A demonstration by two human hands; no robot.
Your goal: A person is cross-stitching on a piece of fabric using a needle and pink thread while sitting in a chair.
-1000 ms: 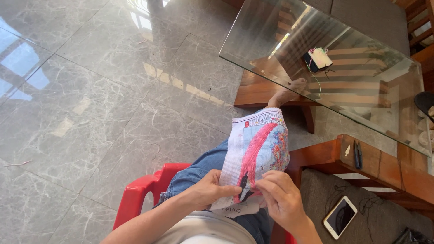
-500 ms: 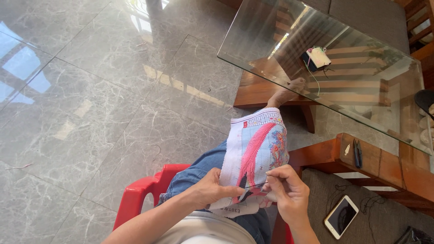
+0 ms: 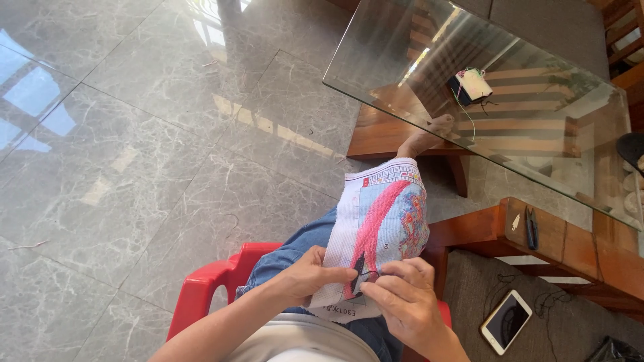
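1. The cloth [image 3: 384, 234], a cross-stitch piece with a pink figure on a pale blue ground, lies draped over the person's lap and knee, above the red chair [image 3: 208, 285].
2. The left hand [image 3: 310, 275] rests on the cloth's near left edge, its grip closed lightly, fingers pressing the fabric flat with the thumb on top.
3. The right hand [image 3: 402, 302] sits at the cloth's near right edge, its grip pinched tight on something thin at the dark stitched patch; it is too small to tell if that is a needle.
4. The right hand's fingers hide part of the cloth's lower corner.
5. Beyond the cloth's far end, a bare foot [image 3: 426, 137] rests under the glass surface [image 3: 537, 114].
6. On the glass, well beyond the cloth, lies a small dark box [image 3: 469, 86] with a cord.
7. Right of the cloth, a wooden armrest [image 3: 563, 245] carries small snips [image 3: 532, 228].
8. Right of the cloth and nearer the person, a phone [image 3: 506, 320] lies on a grey cushion [image 3: 563, 335].
9. Left of the cloth spreads grey marble floor [image 3: 134, 147].
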